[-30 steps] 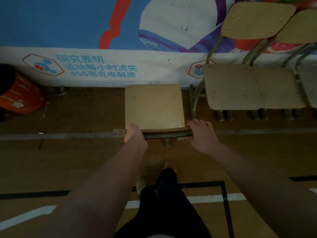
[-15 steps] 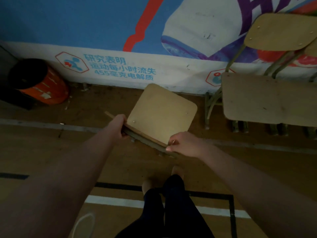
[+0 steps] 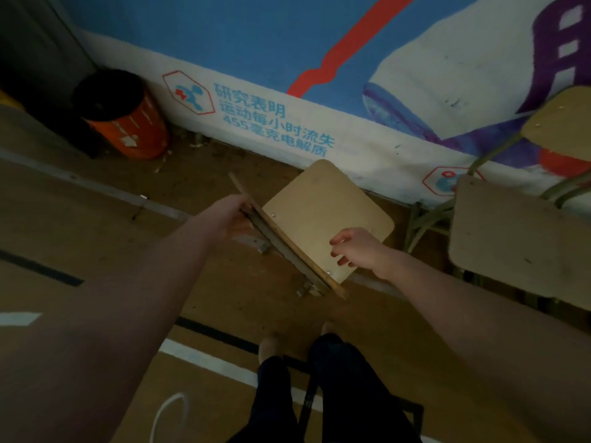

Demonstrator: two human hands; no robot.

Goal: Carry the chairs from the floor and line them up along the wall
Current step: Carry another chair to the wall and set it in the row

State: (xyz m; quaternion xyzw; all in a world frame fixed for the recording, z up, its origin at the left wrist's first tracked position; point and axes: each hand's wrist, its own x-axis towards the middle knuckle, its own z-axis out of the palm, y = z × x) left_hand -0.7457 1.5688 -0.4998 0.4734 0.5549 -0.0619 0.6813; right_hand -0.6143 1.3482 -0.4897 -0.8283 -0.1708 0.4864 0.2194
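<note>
A wooden chair [image 3: 323, 215] with a tan seat stands in front of me, its seat toward the painted wall [image 3: 287, 52] and its backrest edge toward me. It sits skewed, not square to the wall. My left hand [image 3: 233, 212] grips the left end of the backrest top. My right hand [image 3: 353, 249] hovers just over the seat's right side, fingers spread, holding nothing. To the right, two matching chairs [image 3: 518, 238] stand in line against the wall, their seats nearly touching.
An orange bin [image 3: 128, 123] with a black rim sits at the wall to the left, beside a dark doorway or cabinet. Litter lies along the wall base. Black and white court lines cross the wooden floor near my feet [image 3: 271, 346].
My right hand has let go of the backrest and opened over the seat. The chair has turned further askew, and my view has swung left and nearer.
</note>
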